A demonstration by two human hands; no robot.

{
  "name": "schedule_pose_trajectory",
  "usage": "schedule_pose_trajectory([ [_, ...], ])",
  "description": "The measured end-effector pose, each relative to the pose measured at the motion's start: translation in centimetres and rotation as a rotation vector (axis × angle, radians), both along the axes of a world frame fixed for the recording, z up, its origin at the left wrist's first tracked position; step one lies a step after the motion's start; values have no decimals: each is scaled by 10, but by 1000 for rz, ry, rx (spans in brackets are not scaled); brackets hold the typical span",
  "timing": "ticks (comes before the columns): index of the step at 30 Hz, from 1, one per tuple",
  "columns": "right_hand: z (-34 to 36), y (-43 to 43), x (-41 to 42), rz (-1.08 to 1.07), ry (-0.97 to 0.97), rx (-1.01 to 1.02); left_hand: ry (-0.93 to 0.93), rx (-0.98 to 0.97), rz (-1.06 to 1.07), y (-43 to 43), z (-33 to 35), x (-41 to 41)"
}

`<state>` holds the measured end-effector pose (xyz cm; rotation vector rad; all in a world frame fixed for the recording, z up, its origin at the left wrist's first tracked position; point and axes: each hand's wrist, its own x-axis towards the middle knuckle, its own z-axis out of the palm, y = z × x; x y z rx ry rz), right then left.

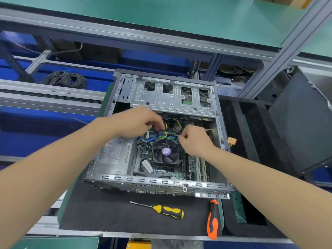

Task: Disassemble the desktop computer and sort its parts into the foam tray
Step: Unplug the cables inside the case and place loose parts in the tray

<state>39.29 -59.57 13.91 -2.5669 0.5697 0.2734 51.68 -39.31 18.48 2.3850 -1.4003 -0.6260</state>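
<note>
Nearest, flat on a black mat [107,216]: a yellow-and-black screwdriver [167,211], tip to the left, and to its right an orange-and-black screwdriver [212,221], lengthwise at the mat's edge. Just beyond, on the same mat, an open desktop computer case [158,181] on its side, insides facing up. Inside, at left, a grey power supply [111,157]; in the middle, a black CPU fan [166,152] on the green motherboard [179,173]. In from both sides, two bare forearms. Left hand [133,123] beyond the fan, fingers curled down round yellow and black cables [173,121]. Right hand [195,141] near it, thumb and forefinger pinched narrowly on thin black wires [172,145] from the fan. Farther back in the case, a metal drive cage [170,96]. Just beside the case on the right, a black foam tray [251,133] with deep compartments. Behind everything, grey metal rails [45,90] and a green shelf [179,15].
</note>
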Motion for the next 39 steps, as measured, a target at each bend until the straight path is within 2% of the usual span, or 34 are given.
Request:
schedule_pose_trajectory([
  [2, -6, 2, 9, 21, -5, -37, -207, 145, -136, -8, -11, -2],
  [4, -12, 5, 17, 62, 33, -79, -333, 227, -189, -14, -19, -3],
  [10, -27, 11, 37, 70, 71, -183, -376, 418, -231, -36, -26, 0],
  [16, -36, 14, 54, -20, 88, -85, -277, 403, -113, -44, -28, 4],
  [20, -43, 8, 55, -137, -14, 57, -280, 398, -70, -45, -32, 4],
  [24, -45, 9, 56, -100, -16, -27, -306, 464, -82, -46, -38, 5],
  [29, -47, 8, 61, -61, 95, -102, -255, 533, -67, -56, -39, 10],
  [34, -49, -2, 60, -8, 83, -99, -218, 451, -43, -55, -40, 16],
  [39, -51, -2, 59, -6, 71, -94, -200, 450, -17, -54, -44, 17],
])
